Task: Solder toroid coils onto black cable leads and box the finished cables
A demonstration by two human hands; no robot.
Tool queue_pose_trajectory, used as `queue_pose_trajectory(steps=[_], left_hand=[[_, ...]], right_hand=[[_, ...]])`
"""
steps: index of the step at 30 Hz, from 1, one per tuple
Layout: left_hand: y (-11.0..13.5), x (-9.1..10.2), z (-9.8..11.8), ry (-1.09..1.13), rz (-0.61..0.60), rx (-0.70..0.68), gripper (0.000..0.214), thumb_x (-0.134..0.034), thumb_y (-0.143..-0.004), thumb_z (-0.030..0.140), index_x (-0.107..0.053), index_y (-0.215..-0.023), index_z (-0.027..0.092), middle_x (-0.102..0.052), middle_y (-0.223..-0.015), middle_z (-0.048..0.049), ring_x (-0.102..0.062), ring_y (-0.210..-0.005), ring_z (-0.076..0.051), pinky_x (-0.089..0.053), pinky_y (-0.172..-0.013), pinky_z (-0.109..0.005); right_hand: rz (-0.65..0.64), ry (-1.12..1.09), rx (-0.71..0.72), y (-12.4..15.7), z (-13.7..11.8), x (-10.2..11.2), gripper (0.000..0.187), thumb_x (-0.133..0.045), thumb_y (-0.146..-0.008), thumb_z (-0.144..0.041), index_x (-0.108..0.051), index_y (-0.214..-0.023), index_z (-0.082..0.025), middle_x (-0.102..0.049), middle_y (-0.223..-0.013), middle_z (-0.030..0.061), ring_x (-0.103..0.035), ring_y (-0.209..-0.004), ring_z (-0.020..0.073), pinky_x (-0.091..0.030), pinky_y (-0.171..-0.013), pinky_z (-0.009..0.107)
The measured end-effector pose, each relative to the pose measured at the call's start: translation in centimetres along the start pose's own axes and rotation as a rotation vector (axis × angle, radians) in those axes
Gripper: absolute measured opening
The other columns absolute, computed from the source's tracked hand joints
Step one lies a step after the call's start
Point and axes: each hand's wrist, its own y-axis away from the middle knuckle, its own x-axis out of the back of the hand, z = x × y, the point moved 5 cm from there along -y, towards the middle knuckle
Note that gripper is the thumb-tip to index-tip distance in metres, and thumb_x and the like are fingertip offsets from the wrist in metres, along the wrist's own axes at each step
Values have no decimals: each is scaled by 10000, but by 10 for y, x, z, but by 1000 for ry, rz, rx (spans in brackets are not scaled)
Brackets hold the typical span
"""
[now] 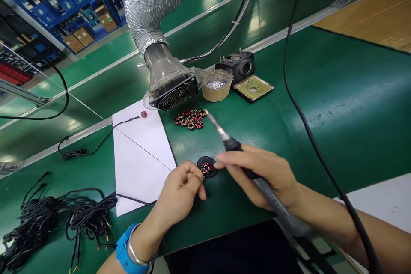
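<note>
Left hand pinches a wire, right hand grips a soldering iron; between them lies the wound core.

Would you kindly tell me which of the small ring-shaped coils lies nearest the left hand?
The red-and-black coil on the round black disc, beside the left hand; the other coils lie clustered farther off.

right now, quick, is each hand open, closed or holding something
Left hand: closed, pinching a thin wire beside a small coil.
Right hand: closed around a soldering iron.
</note>
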Motion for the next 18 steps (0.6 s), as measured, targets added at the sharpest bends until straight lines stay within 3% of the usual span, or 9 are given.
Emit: queue_pose_trajectory(steps=[3, 5, 12, 18], left_hand=[[1, -2, -1, -17, 17, -5, 205, -451, -940, 328, -492, -792, 191, -578, -560, 44, -373, -482, -91, -280, -497, -209], [1, -3, -1, -21, 34, -7, 201, -454, -936, 328, -493, -792, 193, -582, -560, 43, -372, -475, -90, -276, -489, -207], [-1, -4, -2, -36, 83, 1, 178, -454, -913, 297, -502, -774, 197, -589, -544, 41, -360, -459, -91, -266, -471, -205], [0, -5, -2, -57, 85, -2, 184, -449, -916, 288, -506, -766, 200, -582, -537, 46, -380, -470, -96, -285, -482, -208]], right_hand=[[139, -87, -73, 13, 0, 15, 458, -538, -868, -58, -553, -1307, -188, -665, -789, 22, -604, -655, 145, -498, -566, 273], [167, -117, -102, 20, -1, 20, 419, -543, -871, -125, -591, -1282, -194, -629, -744, 33, -568, -614, 160, -456, -508, 292], [178, -200, -251, 28, 3, 26, 173, -538, -866, -224, -661, -987, -211, -579, -658, 26, -535, -565, 173, -403, -486, 319], [117, -205, -239, 25, 1, 24, 166, -539, -845, -199, -642, -976, -200, -557, -647, 16, -514, -543, 160, -397, -499, 324]])
